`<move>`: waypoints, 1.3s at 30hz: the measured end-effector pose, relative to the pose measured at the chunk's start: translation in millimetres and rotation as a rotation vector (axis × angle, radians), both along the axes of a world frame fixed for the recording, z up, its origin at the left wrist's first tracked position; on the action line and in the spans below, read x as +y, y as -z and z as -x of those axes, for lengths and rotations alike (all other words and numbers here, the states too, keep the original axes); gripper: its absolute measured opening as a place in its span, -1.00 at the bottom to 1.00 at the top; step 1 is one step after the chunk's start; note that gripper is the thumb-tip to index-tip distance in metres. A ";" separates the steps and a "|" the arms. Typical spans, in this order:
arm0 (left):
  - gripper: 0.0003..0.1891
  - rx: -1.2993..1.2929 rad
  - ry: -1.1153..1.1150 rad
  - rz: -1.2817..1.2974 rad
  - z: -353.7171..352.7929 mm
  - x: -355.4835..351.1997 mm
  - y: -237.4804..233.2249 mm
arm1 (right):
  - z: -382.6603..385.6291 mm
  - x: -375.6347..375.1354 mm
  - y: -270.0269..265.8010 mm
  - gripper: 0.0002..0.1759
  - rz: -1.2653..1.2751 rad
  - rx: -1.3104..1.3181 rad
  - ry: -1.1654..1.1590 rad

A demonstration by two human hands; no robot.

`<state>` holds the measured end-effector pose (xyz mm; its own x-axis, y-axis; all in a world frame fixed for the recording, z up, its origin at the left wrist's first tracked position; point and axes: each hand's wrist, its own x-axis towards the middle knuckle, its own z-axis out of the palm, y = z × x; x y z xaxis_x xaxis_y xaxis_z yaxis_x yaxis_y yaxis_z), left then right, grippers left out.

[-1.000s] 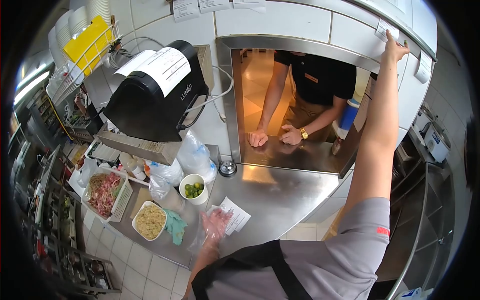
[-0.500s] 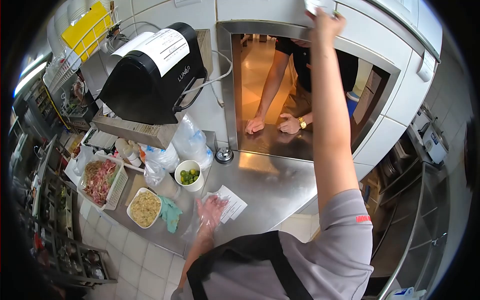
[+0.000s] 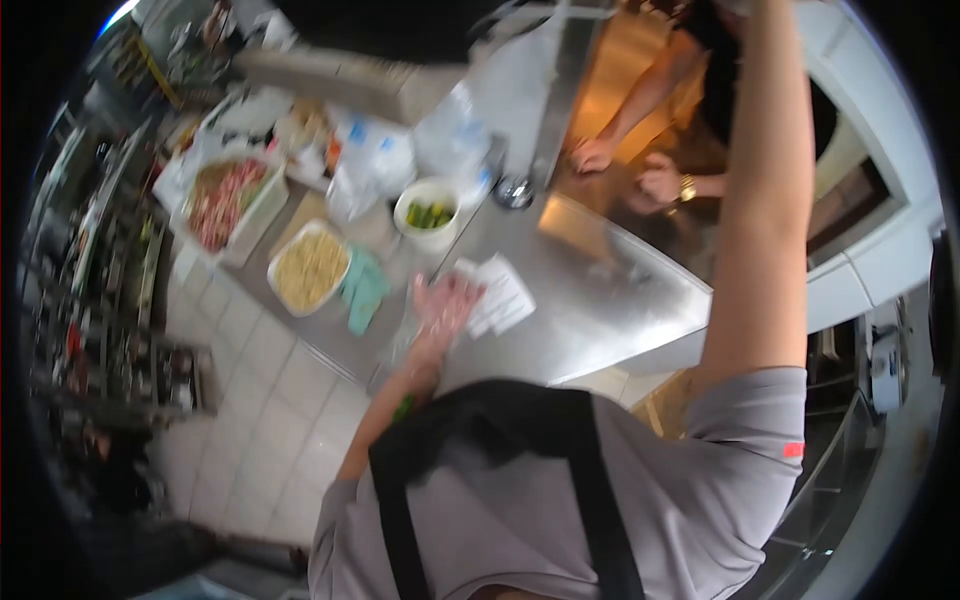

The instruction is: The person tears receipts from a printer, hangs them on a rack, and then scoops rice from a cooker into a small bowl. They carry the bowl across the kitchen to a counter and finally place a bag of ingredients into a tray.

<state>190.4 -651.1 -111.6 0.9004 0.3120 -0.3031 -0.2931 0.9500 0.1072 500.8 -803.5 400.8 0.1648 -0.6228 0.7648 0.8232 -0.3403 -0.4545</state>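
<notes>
Stainless steel counter (image 3: 600, 300) runs below a serving hatch, where another person's hands (image 3: 657, 182) rest. The right hand is out of view above the raised arm, so its fingers cannot be told. A white dish of noodles (image 3: 310, 270) and a white cup of green limes (image 3: 428, 210) stand well left. The left hand (image 3: 443, 305), in a clear plastic glove, lies with its fingers spread at the edge of the white paper slips (image 3: 503, 295) on the counter.

Motion blur smeared everything; the left hand (image 3: 445, 305) on the steel counter (image 3: 610, 300) looked soft, and the food containers (image 3: 310, 268) left of it lacked detail. Warm orange light spilled from beyond its far edge and glared on it. Fisheye edges curved into black.
</notes>
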 end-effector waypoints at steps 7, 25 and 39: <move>-0.23 -0.010 -0.075 -0.020 5.9 5.5 -15.6 | 143.2 -0.4 229.0 -0.89 0.526 -0.099 -0.717; -0.25 -0.094 -0.096 0.026 3.8 9.4 0.2 | 193.2 11.0 490.4 -0.39 0.923 1.184 -1.244; -0.22 -0.328 -0.079 0.000 2.9 15.7 16.3 | 208.9 -2.9 491.1 -0.76 0.241 1.394 -1.684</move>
